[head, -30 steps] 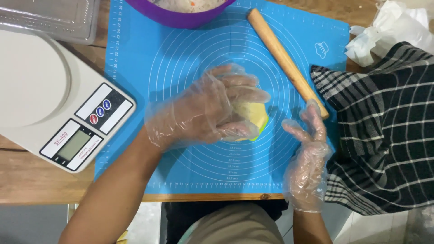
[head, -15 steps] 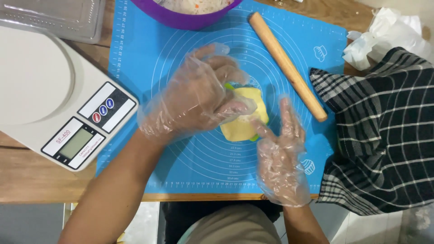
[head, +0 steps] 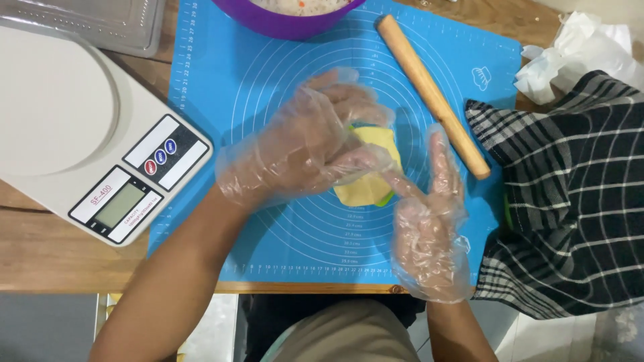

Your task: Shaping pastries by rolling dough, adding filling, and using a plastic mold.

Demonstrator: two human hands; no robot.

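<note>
A flattened piece of pale yellow dough [head: 371, 175] with a green edge lies in the middle of a blue silicone baking mat [head: 228, 80]. My left hand [head: 315, 144], in a loose clear plastic glove, rests on top of the dough's left part with fingers curled over it. My right hand [head: 429, 214], also gloved, lies flat on the mat just right of the dough, its forefinger touching the dough's lower right edge. A wooden rolling pin [head: 433, 94] lies diagonally on the mat beyond my right hand.
A white digital kitchen scale [head: 80, 141] stands on the wooden table at the left. A purple bowl [head: 288, 23] with a pale filling sits at the mat's far edge. A black-and-white checked cloth [head: 570, 194] lies at the right, crumpled white plastic [head: 577, 53] behind it, a clear tray [head: 94, 23] top left.
My right hand has moved from beside the rolling pin leftward to the dough's edge. My left hand has shifted left, uncovering more of the dough.
</note>
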